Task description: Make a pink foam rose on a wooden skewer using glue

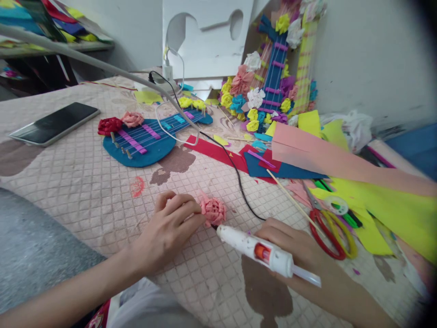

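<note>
The left hand (pixel 175 223) pinches the flower (pixel 215 211) by its left edge, apparently steadying it for the glue gun (pixel 237 240) the right hand (pixel 287 239) curls around.

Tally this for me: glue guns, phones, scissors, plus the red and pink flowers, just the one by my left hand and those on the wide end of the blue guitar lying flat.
Glue gun: 1
Phone: 1
Scissors: 1
Red flower: 1
Pink flowers: 2, one at your left hand, one on the blue guitar
Total: 6

Checked tablecloth (pixel 116 205), 1 phone (pixel 59 122), blue model guitar (pixel 146 157)
</note>
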Tool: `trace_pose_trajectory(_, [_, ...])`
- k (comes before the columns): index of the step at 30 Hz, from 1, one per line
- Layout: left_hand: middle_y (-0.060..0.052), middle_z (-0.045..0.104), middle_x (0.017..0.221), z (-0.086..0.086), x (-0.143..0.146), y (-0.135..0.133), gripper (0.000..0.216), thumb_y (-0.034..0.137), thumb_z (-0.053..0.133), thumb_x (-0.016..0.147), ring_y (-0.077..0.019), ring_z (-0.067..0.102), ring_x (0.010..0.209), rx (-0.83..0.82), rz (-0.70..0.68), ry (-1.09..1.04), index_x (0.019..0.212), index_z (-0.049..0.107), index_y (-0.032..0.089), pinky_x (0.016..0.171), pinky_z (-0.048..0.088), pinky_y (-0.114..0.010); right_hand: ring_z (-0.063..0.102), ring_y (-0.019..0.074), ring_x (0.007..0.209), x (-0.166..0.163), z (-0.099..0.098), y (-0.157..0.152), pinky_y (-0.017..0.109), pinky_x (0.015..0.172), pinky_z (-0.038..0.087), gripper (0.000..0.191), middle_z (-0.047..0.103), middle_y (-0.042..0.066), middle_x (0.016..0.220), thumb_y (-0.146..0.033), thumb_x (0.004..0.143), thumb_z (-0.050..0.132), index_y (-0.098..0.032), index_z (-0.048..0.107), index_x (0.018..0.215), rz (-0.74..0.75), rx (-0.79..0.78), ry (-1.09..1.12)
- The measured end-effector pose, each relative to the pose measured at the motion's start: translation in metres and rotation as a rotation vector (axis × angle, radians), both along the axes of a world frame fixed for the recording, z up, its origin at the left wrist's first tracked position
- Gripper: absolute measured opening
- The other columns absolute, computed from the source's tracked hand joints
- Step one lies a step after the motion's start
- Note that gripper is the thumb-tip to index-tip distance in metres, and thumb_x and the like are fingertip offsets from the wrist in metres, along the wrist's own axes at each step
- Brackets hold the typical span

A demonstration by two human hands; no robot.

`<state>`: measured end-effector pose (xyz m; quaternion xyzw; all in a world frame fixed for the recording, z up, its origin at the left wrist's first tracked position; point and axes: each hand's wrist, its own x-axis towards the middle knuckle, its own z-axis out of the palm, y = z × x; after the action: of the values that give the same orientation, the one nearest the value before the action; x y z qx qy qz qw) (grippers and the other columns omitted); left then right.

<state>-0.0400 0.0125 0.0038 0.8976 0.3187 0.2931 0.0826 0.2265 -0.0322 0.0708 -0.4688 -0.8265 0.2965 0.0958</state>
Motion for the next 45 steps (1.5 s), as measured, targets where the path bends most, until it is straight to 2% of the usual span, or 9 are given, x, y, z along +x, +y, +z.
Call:
trace_pose_trajectory(4, [-0.003,0.064,0.095,0.000,0.001,0.000,0.016,0.015,0.045,0.095,-0.0200,0.049,0.098,0.012,0.015,0.008,0.097,0.060,0.019,0.089,0.026,-0.040,0.055,0.0135,0.072,0.008,-0.005,-0.001,0.025,0.059,0.041,0.002,0.056,0.000,0.083,-0.025,0.088,0.053,-0.023,0.054,0.087,-0.046,-0.048,0.068])
trace_pose_trajectory(9, [-0.003,0.063,0.096,-0.002,0.002,0.003,0.018,0.018,0.044,0.096,-0.0210,0.049,0.098,-0.002,0.021,0.022,0.101,0.060,0.021,0.089,0.027,-0.040,0.053,0.0122,0.062,0.016,-0.010,0.003,0.024,0.055,0.042,0.016,0.053,-0.003,0.069,-0.029,0.086,0.056,-0.022,0.048,0.074,-0.170,0.039,0.046])
trace_pose_trajectory(14, [-0.001,0.063,0.096,-0.003,0.004,0.008,0.014,0.019,0.050,0.093,-0.0205,0.048,0.098,-0.091,0.038,-0.021,0.099,0.062,0.024,0.088,0.029,-0.040,0.058,0.0170,0.059,0.024,-0.016,0.010,0.026,0.049,0.045,0.014,0.061,-0.001,0.069,-0.038,0.084,0.057,-0.023,0.057,0.086,-0.333,0.127,0.033])
trace_pose_trajectory(18, [0.001,0.062,0.095,-0.001,0.007,0.014,0.012,0.019,0.055,0.090,-0.0192,0.049,0.095,-0.194,0.041,-0.043,0.095,0.063,0.026,0.085,0.033,-0.039,0.060,0.0187,0.056,0.028,-0.019,0.016,0.029,0.049,0.047,0.021,0.063,-0.001,0.065,-0.040,0.084,0.057,-0.024,0.064,0.095,-0.386,0.159,0.076])
trace_pose_trajectory(23, [-0.003,0.056,0.104,0.001,0.012,0.021,0.006,0.016,0.057,0.087,-0.0193,0.049,0.099,-0.265,0.057,-0.125,0.088,0.060,0.022,0.088,0.039,-0.038,0.066,0.0224,0.077,0.025,-0.017,0.027,0.031,0.065,0.052,0.026,0.071,0.002,0.087,-0.041,0.084,0.058,-0.025,0.065,0.104,-0.410,0.177,0.137])
trace_pose_trajectory(25, [-0.005,0.052,0.108,0.001,0.015,0.025,0.006,0.017,0.058,0.085,-0.0195,0.050,0.102,-0.275,0.062,-0.179,0.091,0.058,0.020,0.089,0.042,-0.037,0.065,0.0228,0.083,0.024,-0.017,0.035,0.031,0.069,0.052,0.025,0.071,0.003,0.091,-0.042,0.084,0.057,-0.023,0.066,0.098,-0.433,0.176,0.181])
trace_pose_trajectory(31, [-0.010,0.048,0.121,-0.005,0.022,0.040,0.039,0.019,0.066,0.078,-0.0219,0.049,0.113,-0.311,0.016,-0.258,0.113,0.049,0.019,0.094,0.044,-0.037,0.054,0.0155,0.054,0.021,-0.017,0.061,0.026,0.051,0.043,0.029,0.056,0.000,0.056,-0.045,0.082,0.057,-0.019,0.057,0.068,-0.538,0.114,0.238])
trace_pose_trajectory(41, [-0.008,0.061,0.104,-0.002,0.029,0.047,0.032,0.022,0.066,0.074,-0.0225,0.057,0.096,-0.393,0.012,-0.229,0.103,0.053,0.018,0.084,0.047,-0.038,0.052,0.0143,0.053,0.016,-0.020,0.090,0.027,0.054,0.039,0.041,0.053,-0.001,0.050,-0.049,0.080,0.056,-0.020,0.049,0.052,-0.588,0.084,0.335])
trace_pose_trajectory(45, [-0.007,0.062,0.100,-0.002,0.032,0.049,0.029,0.019,0.065,0.072,-0.0219,0.057,0.094,-0.374,0.002,-0.227,0.099,0.054,0.017,0.082,0.047,-0.038,0.052,0.0136,0.053,0.018,-0.025,0.103,0.026,0.055,0.039,0.039,0.054,-0.001,0.052,-0.049,0.079,0.058,-0.019,0.050,0.055,-0.619,0.107,0.406])
